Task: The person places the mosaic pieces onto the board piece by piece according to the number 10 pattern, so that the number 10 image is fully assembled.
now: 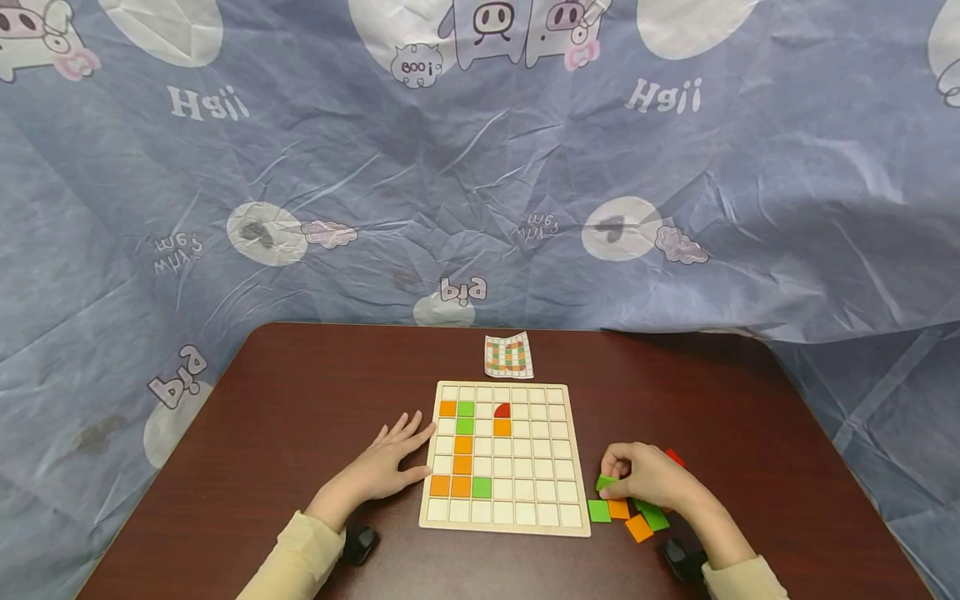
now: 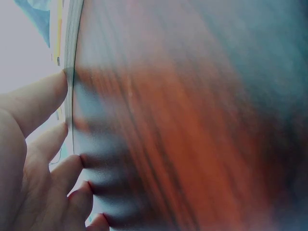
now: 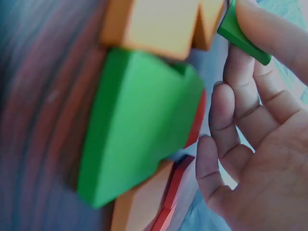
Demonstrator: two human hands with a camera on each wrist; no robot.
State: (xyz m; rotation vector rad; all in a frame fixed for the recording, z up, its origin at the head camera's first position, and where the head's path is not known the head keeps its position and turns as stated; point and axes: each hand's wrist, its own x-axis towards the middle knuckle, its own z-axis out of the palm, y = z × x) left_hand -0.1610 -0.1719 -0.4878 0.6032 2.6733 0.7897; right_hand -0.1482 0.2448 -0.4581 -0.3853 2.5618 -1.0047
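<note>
A pale wooden grid board (image 1: 525,492) lies on the table, with orange and green square tiles in its left columns. In its fourth column a red quarter-circle tile (image 1: 502,411) sits above an orange tile (image 1: 502,427). My left hand (image 1: 378,467) is spread beside the board, thumb and index fingertips at its left edge, as the left wrist view also shows. At the board's right, my right hand (image 1: 651,475) pinches a green tile (image 3: 243,36) between thumb and fingers. Below that hand lie loose tiles, among them a green tile (image 3: 139,125) and an orange tile (image 1: 639,527).
Behind the board lies a small printed pattern card (image 1: 508,356) with coloured squares. Red tiles (image 1: 674,457) show partly behind the right hand. A patterned blue-grey cloth (image 1: 375,208) hangs along the far edge of the dark brown table (image 1: 337,367).
</note>
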